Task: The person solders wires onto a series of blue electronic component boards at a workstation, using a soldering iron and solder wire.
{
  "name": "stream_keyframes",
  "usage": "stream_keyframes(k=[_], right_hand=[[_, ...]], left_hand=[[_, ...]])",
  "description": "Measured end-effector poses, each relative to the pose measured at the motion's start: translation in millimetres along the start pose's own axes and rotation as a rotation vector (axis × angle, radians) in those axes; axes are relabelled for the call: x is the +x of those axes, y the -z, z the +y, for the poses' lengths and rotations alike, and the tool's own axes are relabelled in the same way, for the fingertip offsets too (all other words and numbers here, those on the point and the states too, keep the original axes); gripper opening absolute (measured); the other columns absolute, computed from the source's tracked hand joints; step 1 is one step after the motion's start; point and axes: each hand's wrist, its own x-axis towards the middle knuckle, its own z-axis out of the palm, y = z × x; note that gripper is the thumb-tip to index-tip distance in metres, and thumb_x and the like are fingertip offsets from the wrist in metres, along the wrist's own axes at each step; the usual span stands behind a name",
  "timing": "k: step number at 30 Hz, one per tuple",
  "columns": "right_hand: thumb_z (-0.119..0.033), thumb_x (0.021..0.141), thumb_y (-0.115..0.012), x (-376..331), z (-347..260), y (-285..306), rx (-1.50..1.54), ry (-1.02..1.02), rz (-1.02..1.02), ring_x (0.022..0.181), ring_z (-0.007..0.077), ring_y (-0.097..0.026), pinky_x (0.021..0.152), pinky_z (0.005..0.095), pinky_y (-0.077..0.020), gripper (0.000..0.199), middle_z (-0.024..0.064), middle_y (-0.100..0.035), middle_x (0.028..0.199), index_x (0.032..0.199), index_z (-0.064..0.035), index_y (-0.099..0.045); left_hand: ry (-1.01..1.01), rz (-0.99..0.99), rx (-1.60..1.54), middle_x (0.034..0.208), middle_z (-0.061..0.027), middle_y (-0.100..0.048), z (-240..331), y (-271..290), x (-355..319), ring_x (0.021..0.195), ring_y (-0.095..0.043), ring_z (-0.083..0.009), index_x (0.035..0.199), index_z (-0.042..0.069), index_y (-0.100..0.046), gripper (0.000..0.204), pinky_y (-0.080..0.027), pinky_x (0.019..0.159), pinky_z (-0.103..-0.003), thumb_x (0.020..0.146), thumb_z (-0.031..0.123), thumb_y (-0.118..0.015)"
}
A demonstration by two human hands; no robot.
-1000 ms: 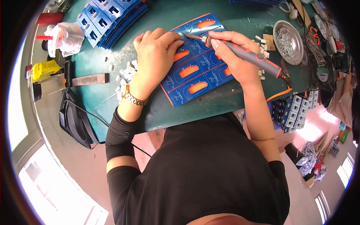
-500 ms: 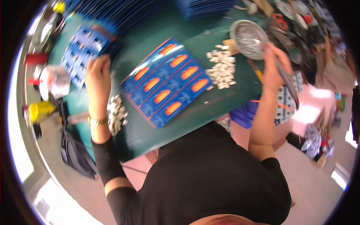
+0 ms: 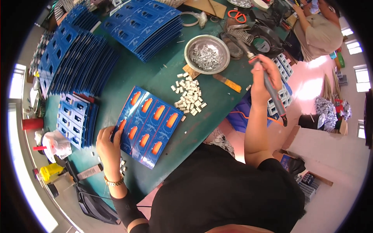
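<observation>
Resting on the near-left corner of the blue panel, the left hand has its fingers spread flat over the panel's edge, pinning it to the green counter rather than gripping it; the right hand is lifted well off to the right, past the counter's edge, fingers wrapped tight around a pen-like tool whose tip points up and away from the body; the panel, printed with two rows of orange ovals, lies between the two hands but much closer to the left one, its long axis slanting from lower left to upper right; so the tool hand sits well apart from it, to the panel's right; just beyond the panel's far corner lies a loose heap of small white parts, and farther on a round metal bowl; stacks of blue panels fan out along the counter's left and far side.
</observation>
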Motion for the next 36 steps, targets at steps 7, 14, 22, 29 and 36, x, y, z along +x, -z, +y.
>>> stream_keyframes(k=[7, 14, 22, 29, 36], right_hand=[[-0.006, 0.085, -0.070, 35.5, 29.4, 12.4, -0.164, -0.135, 0.074, 0.077, 0.0093, -0.064, 0.072, 0.0223, -0.0494, 0.012, 0.0060, -0.071, 0.087, 0.093, 0.0019, -0.071], [-0.021, 0.086, -0.073, 67.6, 61.0, 11.1, -0.082, -0.344, -0.201, 0.070, 0.0061, -0.061, 0.057, 0.0171, -0.0416, 0.030, 0.0080, -0.074, 0.093, 0.107, -0.0003, -0.071], [-0.010, 0.090, -0.067, 42.3, 102.5, 20.9, 0.412, -0.560, -0.140, 0.056, 0.0008, -0.041, 0.045, 0.0156, -0.0282, 0.033, 0.0025, -0.063, 0.086, 0.121, 0.0001, -0.057], [-0.020, 0.100, -0.050, -45.0, -22.4, -33.5, 0.735, -0.756, -0.750, 0.055, 0.0043, -0.043, 0.045, 0.0164, -0.0304, 0.031, 0.0055, -0.058, 0.078, 0.116, 0.0043, -0.058], [-0.016, 0.093, -0.064, -40.4, -88.7, -73.3, 0.453, -0.736, -1.280, 0.066, 0.0058, -0.061, 0.055, 0.0192, -0.0457, 0.022, 0.0062, -0.069, 0.082, 0.098, 0.0057, -0.068]], left_hand=[[-0.074, 0.094, 0.038, 0.098, -0.0128, -0.061, -8.7, 3.5, 1.0, 0.091, -0.060, -0.0284, 0.086, -0.001, -0.064, 0.018, -0.048, 0.080, -0.034, 0.075, 0.005, -0.075], [0.258, -0.065, -0.359, 0.071, -0.0070, -0.062, -9.9, 16.4, -1.1, 0.065, -0.057, -0.0123, 0.087, 0.001, -0.059, 0.019, -0.047, 0.061, -0.029, 0.084, 0.015, -0.072], [0.349, -0.183, -0.919, 0.079, 0.0011, -0.062, -30.0, 23.8, -25.1, 0.071, -0.055, -0.0043, 0.097, 0.004, -0.054, 0.009, -0.043, 0.061, -0.021, 0.097, 0.011, -0.059], [0.312, -0.186, -1.110, 0.088, 0.0027, -0.058, -24.0, 32.5, -27.6, 0.075, -0.049, -0.0021, 0.098, 0.004, -0.053, 0.006, -0.040, 0.065, -0.016, 0.097, 0.007, -0.058], [0.154, -0.212, -1.087, 0.088, 0.0023, -0.058, 2.3, 34.0, -15.0, 0.079, -0.052, -0.0024, 0.099, 0.004, -0.052, 0.009, -0.042, 0.066, -0.018, 0.094, 0.001, -0.059]])
